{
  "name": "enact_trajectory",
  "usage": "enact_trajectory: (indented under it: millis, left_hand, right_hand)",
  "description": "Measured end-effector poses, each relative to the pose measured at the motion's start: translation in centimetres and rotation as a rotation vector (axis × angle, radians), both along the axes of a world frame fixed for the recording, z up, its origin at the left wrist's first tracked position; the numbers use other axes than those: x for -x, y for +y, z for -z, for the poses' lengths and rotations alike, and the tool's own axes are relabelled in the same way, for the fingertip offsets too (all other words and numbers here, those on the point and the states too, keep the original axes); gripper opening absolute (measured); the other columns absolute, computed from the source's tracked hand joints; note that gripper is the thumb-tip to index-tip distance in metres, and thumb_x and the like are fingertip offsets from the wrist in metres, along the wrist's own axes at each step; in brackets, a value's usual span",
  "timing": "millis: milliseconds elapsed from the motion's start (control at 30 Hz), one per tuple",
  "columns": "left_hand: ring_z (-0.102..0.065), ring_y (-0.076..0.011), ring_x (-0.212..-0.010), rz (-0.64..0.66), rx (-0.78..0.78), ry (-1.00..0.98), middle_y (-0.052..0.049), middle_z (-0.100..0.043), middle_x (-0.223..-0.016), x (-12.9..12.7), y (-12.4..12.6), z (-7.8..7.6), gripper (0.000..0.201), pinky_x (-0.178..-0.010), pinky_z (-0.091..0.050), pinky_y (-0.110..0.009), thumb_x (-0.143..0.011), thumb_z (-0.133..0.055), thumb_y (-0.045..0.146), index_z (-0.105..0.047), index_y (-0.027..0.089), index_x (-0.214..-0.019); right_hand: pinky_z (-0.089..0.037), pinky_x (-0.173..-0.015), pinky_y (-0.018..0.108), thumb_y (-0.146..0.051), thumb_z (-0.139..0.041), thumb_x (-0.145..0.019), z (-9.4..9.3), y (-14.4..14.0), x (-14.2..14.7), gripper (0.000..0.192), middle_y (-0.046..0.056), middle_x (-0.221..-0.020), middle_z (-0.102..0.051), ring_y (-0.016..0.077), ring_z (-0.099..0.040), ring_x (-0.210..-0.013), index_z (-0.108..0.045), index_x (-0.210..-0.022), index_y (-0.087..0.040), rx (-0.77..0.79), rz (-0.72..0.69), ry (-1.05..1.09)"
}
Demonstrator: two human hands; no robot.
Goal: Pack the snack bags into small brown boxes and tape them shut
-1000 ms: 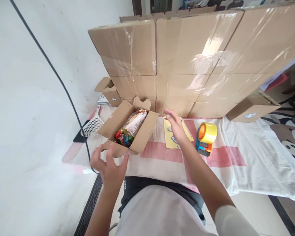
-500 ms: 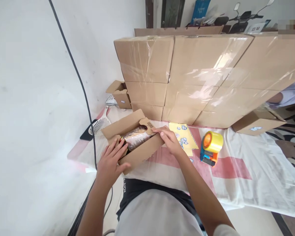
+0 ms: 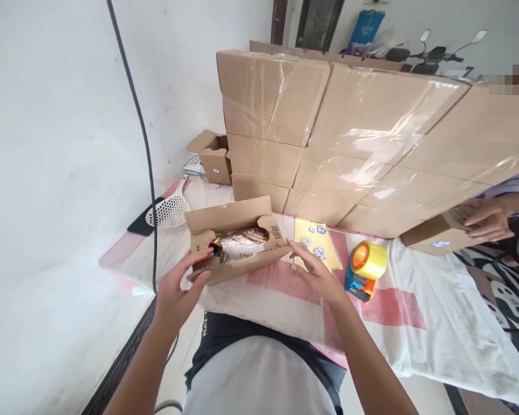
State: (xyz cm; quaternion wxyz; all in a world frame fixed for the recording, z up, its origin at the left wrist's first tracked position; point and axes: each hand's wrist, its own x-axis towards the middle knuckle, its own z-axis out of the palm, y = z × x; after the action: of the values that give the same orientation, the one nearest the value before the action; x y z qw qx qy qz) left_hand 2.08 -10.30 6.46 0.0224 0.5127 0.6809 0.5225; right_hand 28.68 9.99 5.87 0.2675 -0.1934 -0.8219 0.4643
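1 plastic-wrapped packet lying lengthwise inside the open cardboard box, left hand right there at the near-left corner, thumb and fingers spread wide! Right hand just beside the right end, fingers loosely parted, contact impossible to tell. Over to the right, on the pink-and-white cloth, a printed yellow sheet, then a yellow tape roll in its blue-and-orange dispenser.

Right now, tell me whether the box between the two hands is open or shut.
Open: the box has its far flap raised, and the wrapped packet shows inside.
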Motion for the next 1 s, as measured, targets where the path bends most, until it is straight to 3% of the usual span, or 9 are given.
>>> enact_trajectory:
  millis: [133, 267, 333, 433, 567, 633, 700, 833, 1000]
  left_hand:
    - [-0.05, -0.0313, -0.139, -0.263, -0.009, -0.029, -0.015, -0.052, -0.147, -1.0, 2.3, 0.3, 0.048, -0.111, -0.049, -0.048, -0.087, -0.069, 0.034, -0.059, 0.021, -0.132]
    - [-0.026, -0.0354, -0.155, -0.165, 0.092, -0.144, -0.015, -0.01, -0.171, 1.1, 3.4, 0.0, 0.092, -0.114, -0.046, -0.049, -0.082, -0.074, 0.035, -0.025, 0.029, -0.16]
    - [-0.03, -0.0362, -0.153, -0.072, 0.139, -0.206, -0.017, -0.011, -0.171, 2.6, 4.0, 0.0, 0.11, -0.113, -0.045, -0.051, -0.08, -0.076, 0.035, -0.005, 0.033, -0.164]
    - [-0.041, -0.0329, -0.147, 0.06, 0.143, -0.25, -0.018, -0.038, -0.161, 4.5, 5.1, 0.3, 0.118, -0.114, -0.043, -0.053, -0.081, -0.075, 0.034, 0.011, 0.033, -0.163]
    - [-0.045, -0.0339, -0.144, 0.027, 0.115, -0.202, -0.015, -0.033, -0.16, 5.0, 5.4, -0.1, 0.123, -0.11, -0.048, -0.05, -0.075, -0.08, 0.035, 0.006, 0.036, -0.163]
    - [-0.044, -0.0358, -0.145, 0.003, 0.151, -0.119, -0.014, -0.019, -0.168, 4.2, 4.9, -1.0, 0.118, -0.11, -0.049, -0.05, -0.077, -0.08, 0.037, 0.0, 0.038, -0.164]
    - [-0.04, -0.0362, -0.148, -0.031, 0.216, 0.072, -0.01, -0.027, -0.168, 2.5, 4.6, -2.2, 0.094, -0.119, -0.039, -0.056, -0.086, -0.072, 0.036, -0.018, 0.036, -0.163]
    - [-0.038, -0.0331, -0.15, -0.036, 0.282, 0.497, -0.006, -0.057, -0.15, -2.5, 5.6, -3.2, 0.056, -0.128, -0.013, -0.061, -0.098, -0.055, 0.034, -0.046, 0.029, -0.153]
    - [-0.048, -0.0338, -0.143, 0.006, 0.358, 0.569, -0.009, -0.057, -0.15, -5.0, 7.6, -1.5, 0.061, -0.121, -0.034, -0.05, -0.095, -0.059, 0.045, -0.05, 0.021, -0.15]
  right_hand:
    - [-0.05, -0.107, 0.048, -0.036, -0.058, -0.096, 0.2, 0.0, 3.5, 0.047, 0.008, -0.121, -0.063, 0.0228, -0.061, -0.115, -0.056, -0.143, -0.033, 0.036, 0.263, 0.12]
    - [-0.048, -0.111, 0.048, -0.029, -0.064, -0.084, -0.5, 1.6, 7.4, 0.081, 0.01, -0.156, -0.042, 0.0265, -0.045, -0.142, -0.031, -0.158, -0.034, 0.148, 0.267, 0.133]
    - [-0.043, -0.116, 0.05, -0.028, -0.065, -0.08, -1.0, 3.1, 8.8, 0.099, 0.006, -0.168, -0.026, 0.0266, -0.031, -0.153, -0.011, -0.163, -0.036, 0.213, 0.13, 0.126]
    - [-0.037, -0.121, 0.049, -0.033, -0.066, -0.079, -1.3, 5.1, 10.4, 0.105, 0.005, -0.169, -0.024, 0.0247, -0.026, -0.156, -0.004, -0.164, -0.033, 0.212, 0.01, 0.171]
    - [-0.041, -0.117, 0.044, -0.048, -0.062, -0.086, -1.1, 5.9, 10.8, 0.085, 0.009, -0.149, -0.05, 0.0239, -0.048, -0.139, -0.025, -0.161, -0.03, 0.085, 0.115, 0.249]
    - [-0.044, -0.113, 0.047, -0.053, -0.054, -0.093, -0.9, 5.7, 10.1, 0.056, 0.009, -0.128, -0.06, 0.0248, -0.055, -0.127, -0.054, -0.144, -0.029, -0.054, 0.086, 0.235]
    - [-0.042, -0.113, 0.05, -0.053, -0.045, -0.099, -0.9, 5.4, 9.2, 0.042, 0.009, -0.117, -0.063, 0.0263, -0.056, -0.125, -0.072, -0.118, -0.027, -0.2, 0.027, 0.205]
    - [-0.04, -0.114, 0.051, -0.044, -0.04, -0.104, -1.1, 5.0, 8.3, 0.039, 0.008, -0.122, -0.063, 0.0274, -0.052, -0.133, -0.075, -0.109, -0.026, -0.344, 0.022, 0.159]
    - [-0.033, -0.119, 0.055, -0.035, -0.039, -0.105, -1.5, 2.7, 6.0, 0.036, 0.005, -0.138, -0.063, 0.0275, -0.046, -0.143, -0.067, -0.128, -0.028, -0.364, 0.15, 0.036]
